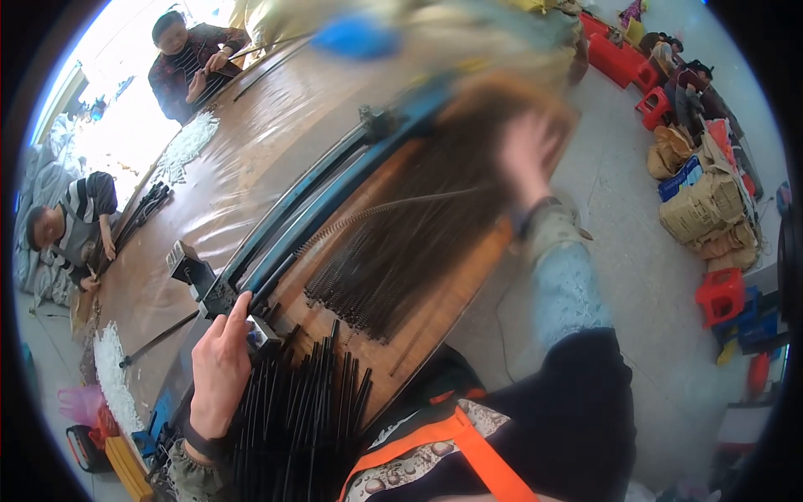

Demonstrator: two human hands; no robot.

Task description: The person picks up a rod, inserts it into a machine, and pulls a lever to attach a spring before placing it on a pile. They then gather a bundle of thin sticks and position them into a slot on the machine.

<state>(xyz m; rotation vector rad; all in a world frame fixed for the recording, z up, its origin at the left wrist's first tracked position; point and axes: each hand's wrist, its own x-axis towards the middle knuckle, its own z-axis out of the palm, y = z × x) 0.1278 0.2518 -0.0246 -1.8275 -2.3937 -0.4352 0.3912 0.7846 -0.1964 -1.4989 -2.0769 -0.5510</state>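
My left hand (221,365) is at the near end of a long blue metal rail fixture (314,219). Its index finger reaches to a black tube (274,281) lying along the rail, while the other fingers curl in, partly hidden. From near that tube a long thin coil spring (376,209) arches up and right toward my right hand (530,155). That hand is smeared by motion over the far end of a dense pile of dark springs (360,293); whether it holds the spring does not show. Several black tubes (305,389) lie bundled beside my left wrist.
Across the film-covered table (276,134) two people work with thin rods. White small pieces lie in heaps (186,147) along its far edge. A blurred blue item (357,37) is at the back. Red stools (719,297) and cardboard (707,205) stand on the floor at right.
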